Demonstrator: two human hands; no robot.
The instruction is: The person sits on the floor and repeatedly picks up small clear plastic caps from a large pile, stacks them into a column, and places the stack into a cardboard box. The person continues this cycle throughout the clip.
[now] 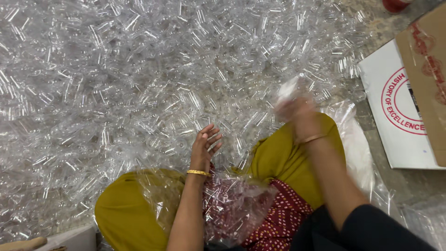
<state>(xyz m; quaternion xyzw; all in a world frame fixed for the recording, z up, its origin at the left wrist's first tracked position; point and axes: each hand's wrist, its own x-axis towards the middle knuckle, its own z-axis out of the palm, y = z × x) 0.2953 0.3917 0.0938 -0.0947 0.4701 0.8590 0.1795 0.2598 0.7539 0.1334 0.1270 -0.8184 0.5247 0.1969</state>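
A wide heap of small clear plastic pieces [139, 83] covers the floor in front of me. My left hand [205, 146], with a gold bangle at the wrist, reaches into the near edge of the heap with fingers spread. My right hand [297, 109] is raised and blurred, closed around a few clear plastic pieces [289, 88]. A clear plastic bag [232, 204] holding several of the pieces lies in my lap, over olive trousers and a red patterned cloth.
A white cardboard sheet with a red round stamp [399, 107] lies at the right, partly under a brown cardboard box [429, 69]. More clear plastic film [357, 144] lies beside my right knee. A red object [395, 4] sits at the top edge.
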